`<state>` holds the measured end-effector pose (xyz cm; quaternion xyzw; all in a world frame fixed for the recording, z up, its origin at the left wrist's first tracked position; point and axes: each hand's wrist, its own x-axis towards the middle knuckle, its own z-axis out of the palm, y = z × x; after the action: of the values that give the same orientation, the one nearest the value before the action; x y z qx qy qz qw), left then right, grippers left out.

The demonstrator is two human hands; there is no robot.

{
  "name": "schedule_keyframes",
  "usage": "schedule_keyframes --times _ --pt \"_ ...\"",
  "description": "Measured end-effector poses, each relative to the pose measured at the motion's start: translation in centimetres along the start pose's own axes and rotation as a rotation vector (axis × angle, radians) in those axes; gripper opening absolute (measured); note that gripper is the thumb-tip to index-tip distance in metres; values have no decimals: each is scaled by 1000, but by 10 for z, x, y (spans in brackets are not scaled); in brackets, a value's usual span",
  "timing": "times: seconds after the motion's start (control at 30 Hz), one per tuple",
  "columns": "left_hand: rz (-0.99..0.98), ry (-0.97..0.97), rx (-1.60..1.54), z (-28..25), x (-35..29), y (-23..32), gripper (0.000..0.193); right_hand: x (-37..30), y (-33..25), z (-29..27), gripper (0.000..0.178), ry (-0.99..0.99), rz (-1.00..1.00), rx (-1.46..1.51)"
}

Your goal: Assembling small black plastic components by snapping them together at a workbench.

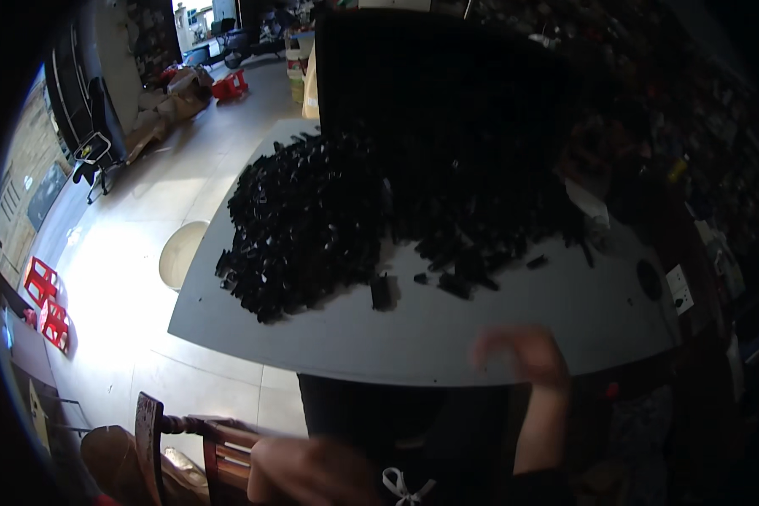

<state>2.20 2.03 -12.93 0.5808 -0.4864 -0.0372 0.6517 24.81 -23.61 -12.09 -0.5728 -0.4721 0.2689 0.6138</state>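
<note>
My right hand (527,352) hovers by the near edge of the grey-white table (329,337). Its fingers are bent and smeared by motion, so whether they hold anything is unclear. Low in the picture, my left arm and hand (325,472) are near my lap, beside a wooden chair. They are blurred and dark, with the fingers not distinguishable. A large heap of small, glossy black pieces (304,223) covers the table's left part. More dark pieces (464,261) spread to the right of it, and one short black block (384,293) lies at the heap's near edge.
Behind the heap stands a big dark panel (447,84). The wooden chair (228,447) is at my left. A round pale basin (181,255) sits on the floor by the table's left edge. Red stools (55,325) stand farther left. A white socket (679,289) is at the right.
</note>
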Motion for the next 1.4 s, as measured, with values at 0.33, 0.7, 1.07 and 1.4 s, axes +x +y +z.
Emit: schedule_keyframes --times 0.33,0.7,1.07,1.4 --pt "-879 650 964 -29 -18 -82 35 73 151 13 25 401 18 -1384" --pt "-853 798 1620 -145 9 -172 49 24 120 25 32 195 -240 -1075" --pt "-894 521 1426 -84 22 -177 38 -5 114 44 16 471 126 -858" --pt "-457 1182 1177 -74 -7 -131 21 -14 116 51 24 448 192 -1127"
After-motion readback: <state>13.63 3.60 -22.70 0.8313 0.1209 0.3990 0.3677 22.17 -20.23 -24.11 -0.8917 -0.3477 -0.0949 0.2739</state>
